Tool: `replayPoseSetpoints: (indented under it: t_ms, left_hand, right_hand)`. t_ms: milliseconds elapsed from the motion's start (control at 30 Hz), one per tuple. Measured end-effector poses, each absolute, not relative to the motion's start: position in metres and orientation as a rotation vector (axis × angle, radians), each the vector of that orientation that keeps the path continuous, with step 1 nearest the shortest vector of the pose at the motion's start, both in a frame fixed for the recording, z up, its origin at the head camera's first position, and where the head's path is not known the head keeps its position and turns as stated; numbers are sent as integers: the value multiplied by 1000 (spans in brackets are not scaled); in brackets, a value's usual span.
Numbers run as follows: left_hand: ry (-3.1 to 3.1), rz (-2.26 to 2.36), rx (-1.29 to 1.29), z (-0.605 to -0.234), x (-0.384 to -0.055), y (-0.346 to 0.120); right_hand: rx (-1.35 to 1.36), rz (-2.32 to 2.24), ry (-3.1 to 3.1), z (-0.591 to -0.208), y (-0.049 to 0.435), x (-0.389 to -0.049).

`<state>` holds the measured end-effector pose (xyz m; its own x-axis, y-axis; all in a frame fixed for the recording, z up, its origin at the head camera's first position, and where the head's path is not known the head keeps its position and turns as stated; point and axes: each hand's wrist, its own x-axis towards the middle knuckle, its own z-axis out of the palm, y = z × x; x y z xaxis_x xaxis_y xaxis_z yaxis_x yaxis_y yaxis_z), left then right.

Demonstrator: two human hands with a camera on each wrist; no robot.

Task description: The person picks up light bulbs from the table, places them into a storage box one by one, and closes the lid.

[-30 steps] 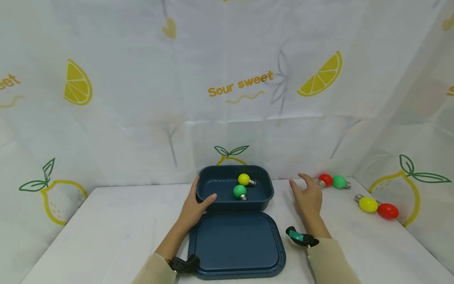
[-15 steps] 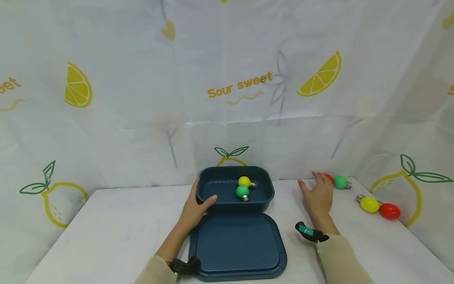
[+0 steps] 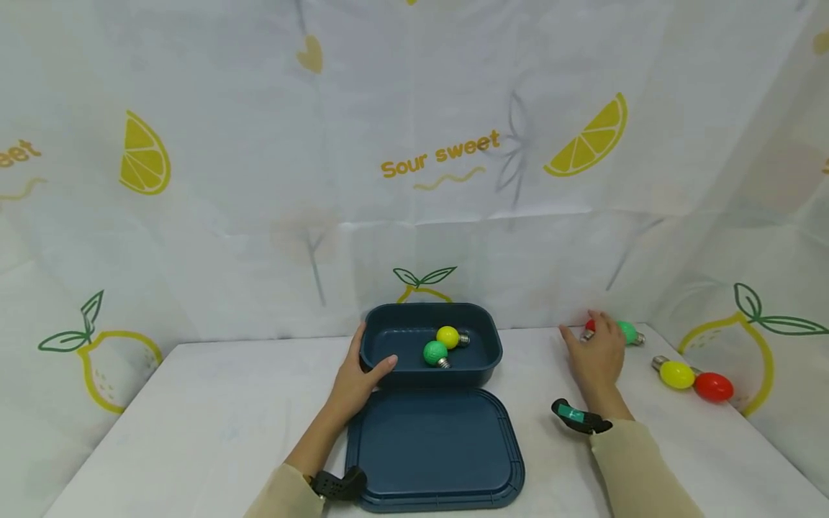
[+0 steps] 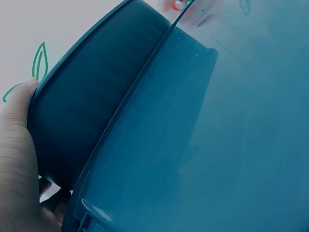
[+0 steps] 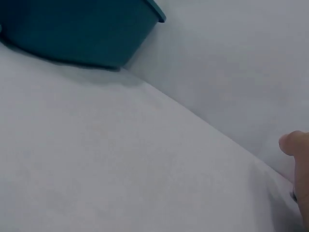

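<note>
A dark blue box [image 3: 421,378] stands near the back of the table. My left hand [image 3: 352,381] grips its left end, the thumb over the front wall; in the left wrist view the thumb [image 4: 21,104] lies against the box's rim. Inside lie a yellow bulb [image 3: 447,336] and a green bulb [image 3: 435,352]. At the back right, my right hand [image 3: 597,360] is around a red bulb [image 3: 589,325], thumb and fingers spread apart and partly hiding it. Just past the fingers lies another green bulb [image 3: 627,332].
In front of the box a flat blue lid [image 3: 434,450] lies on the white table [image 3: 214,424]. A second yellow bulb [image 3: 676,375] and a longer red bulb [image 3: 714,387] lie near the right edge. A printed white curtain [image 3: 259,180] hangs behind the table.
My right hand has moved right, from beside the red bulb to around it. In the box, the green bulb has rolled right and back left. My left hand has kept its hold.
</note>
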<state>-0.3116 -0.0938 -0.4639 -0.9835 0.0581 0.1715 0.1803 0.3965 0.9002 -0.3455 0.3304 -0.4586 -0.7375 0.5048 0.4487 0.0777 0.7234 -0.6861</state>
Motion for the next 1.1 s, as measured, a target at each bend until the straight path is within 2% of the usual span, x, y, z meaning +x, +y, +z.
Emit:
replayPoseSetpoints:
  t_ms: [1100]
  left_hand:
    - [-2538,-1641,-238,-463,-315,-95]
  right_hand:
    - [-369,867,-2366,-461,310,-339]
